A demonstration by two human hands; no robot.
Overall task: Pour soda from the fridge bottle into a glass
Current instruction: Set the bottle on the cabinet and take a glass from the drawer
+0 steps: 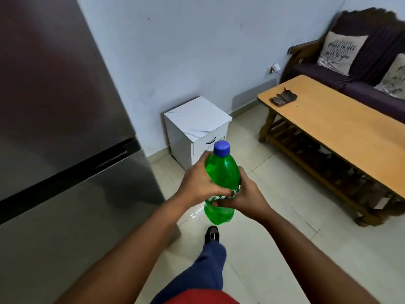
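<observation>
A room with a pale blue wall and a floor of light tiles is seen from above. The left side of the view is filled by a grey fridge, whose doors are closed, with a dark gap between the upper and the lower one. A small white cabinet with a dark drawer handle is set against the wall just beyond the fridge. To the right, a low wooden worktop is placed in front of a dark sofa, on which two printed cushions are propped. A small dark object is left near the far end of the worktop; what it is cannot be told. In the middle of the view a green bottle is held upright in the air above the floor, and its blue cap is still screwed on. The left hand is wrapped round the upper body of the bottle, while the right hand is closed round it slightly lower, at the label. Below the bottle a leg in blue trousers and a black shoe are stretched forward over the tiles.
</observation>
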